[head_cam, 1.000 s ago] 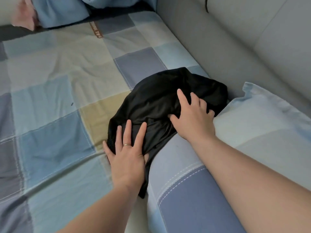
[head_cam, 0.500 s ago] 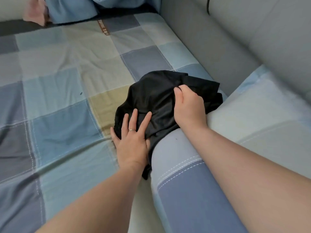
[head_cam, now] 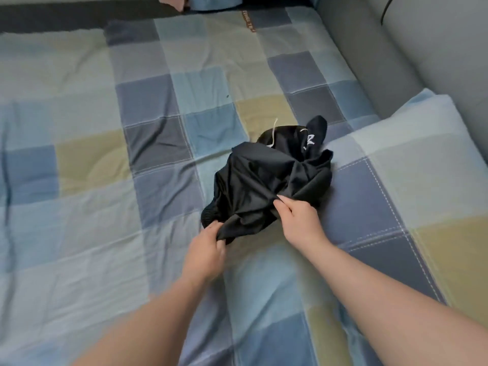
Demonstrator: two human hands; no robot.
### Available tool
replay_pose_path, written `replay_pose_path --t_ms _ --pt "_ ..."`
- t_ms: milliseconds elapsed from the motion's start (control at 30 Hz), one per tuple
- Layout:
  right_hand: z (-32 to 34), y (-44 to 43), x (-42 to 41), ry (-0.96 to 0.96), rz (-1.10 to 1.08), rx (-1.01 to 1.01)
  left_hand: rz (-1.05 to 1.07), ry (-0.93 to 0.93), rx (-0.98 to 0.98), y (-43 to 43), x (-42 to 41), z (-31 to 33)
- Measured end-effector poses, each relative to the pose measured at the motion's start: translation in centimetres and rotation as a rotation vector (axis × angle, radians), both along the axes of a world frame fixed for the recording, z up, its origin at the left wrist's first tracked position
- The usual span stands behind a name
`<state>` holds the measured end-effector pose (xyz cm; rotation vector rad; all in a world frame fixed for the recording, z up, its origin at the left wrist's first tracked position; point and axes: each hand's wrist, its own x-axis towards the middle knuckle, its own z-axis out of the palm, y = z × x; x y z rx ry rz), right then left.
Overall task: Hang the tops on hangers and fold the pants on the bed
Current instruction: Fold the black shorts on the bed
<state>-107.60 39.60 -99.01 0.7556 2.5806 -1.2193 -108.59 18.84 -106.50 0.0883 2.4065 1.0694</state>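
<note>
Black crumpled garment (head_cam: 264, 175): a loose heap of thin, faintly glossy fabric. It lies on the checked blue, grey and olive quilt (head_cam: 118, 180) and touches the near-left edge of the patchwork blue pillow (head_cam: 422, 133).
Markings: a thin white drawstring (head_cam: 273, 132) and a small white print (head_cam: 309, 140) show on the side of the heap toward the pillow's far corner. The cord suggests shorts or pants, so this is probably one to fold.
Left hand (head_cam: 207, 249): left of the pillow, at the heap's near edge. Its fingers are curled tight and pinch a low corner of the cloth.
Right hand (head_cam: 298, 220): just beside the pillow's near-left edge. Thumb and fingers are closed on a raised fold, and the cloth between the two hands is drawn into taut creases.
Handling: it looks light, limp and rather slippery. It will not hold a shape, and a pinch on one layer may slide off.
Where to hold: the waistband by the drawstring is the firmest line, with one hand at each end. Shaken out from there, the legs should drop straight and can be laid flat on the quilt left of the pillow.
Risk: the layers are bunched, so a grip may catch two at once.
Surroundings: a grey padded wall (head_cam: 422, 48) runs behind the pillow. Pink and blue cloth (head_cam: 195, 1) lies well beyond it at the bed's far edge.
</note>
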Motion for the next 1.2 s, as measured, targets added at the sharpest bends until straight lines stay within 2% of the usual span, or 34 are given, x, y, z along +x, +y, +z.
replay_pose_path --t_ms 100,200,267,367,500,700,867,967,1200 --pt "2.5 -4.1 6.9 -0.207 -0.022 -0.035 0.015 -0.205 -0.157 -8.6 6.7 3.7" --pt "6.2 -8.0 13.0 -0.306 -0.174 -0.102 -0.045 -0.391 -0.218 -16.5 13.8 8.4" --pt "9.0 -10.3 16.2 -0.347 -0.252 -0.125 -0.019 -0.47 -0.253 -20.8 17.8 12.2" --pt "13.3 -13.0 19.3 -0.35 -0.286 -0.167 0.035 -0.489 -0.288 -24.8 21.1 17.3" --pt "17.4 -15.6 21.9 -0.271 -0.32 -0.28 -0.023 -0.405 -0.261 -25.8 20.9 22.5" --pt "21.7 -17.3 23.3 -0.184 -0.33 -0.368 -0.173 -0.215 -0.079 -21.2 18.3 28.3" --pt "24.0 -17.9 26.4 -0.217 -0.041 -0.353 -0.253 -0.059 0.097 -17.8 19.5 33.7" --pt "25.3 -18.1 29.7 -0.185 0.122 -0.268 -0.291 0.071 0.204 -16.6 22.5 37.5" --pt "31.6 -19.1 38.9 -0.088 0.175 -0.178 -0.159 0.185 0.36 -16.0 31.0 47.3"
